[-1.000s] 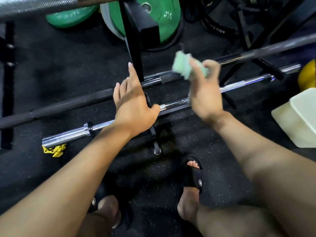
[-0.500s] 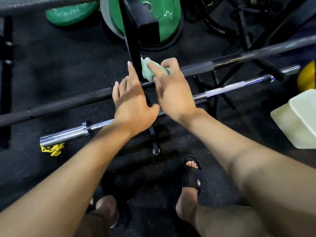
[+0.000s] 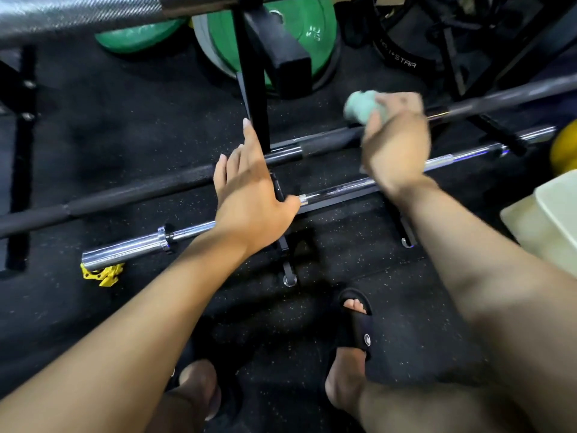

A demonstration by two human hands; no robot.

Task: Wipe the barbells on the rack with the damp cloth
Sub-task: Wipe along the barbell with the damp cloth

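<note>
Here, your left hand [image 3: 253, 195] rests flat, fingers straight, across the chrome bar [image 3: 340, 190] and against the black bar [image 3: 131, 195], unmoved. Beyond it, your right hand [image 3: 395, 145] grips the green cloth [image 3: 363, 109], which has swept from beside the rack post [image 3: 254, 89] rightward along the black bar: wiping is likely mid-stroke. Right of that hand, a pale tub [image 3: 546, 214]; contents hidden.

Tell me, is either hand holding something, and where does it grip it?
The right hand grips a bunched green cloth, which sticks out beyond its fingers. The left hand holds nothing; it rests flat on the chrome barbell.
</note>
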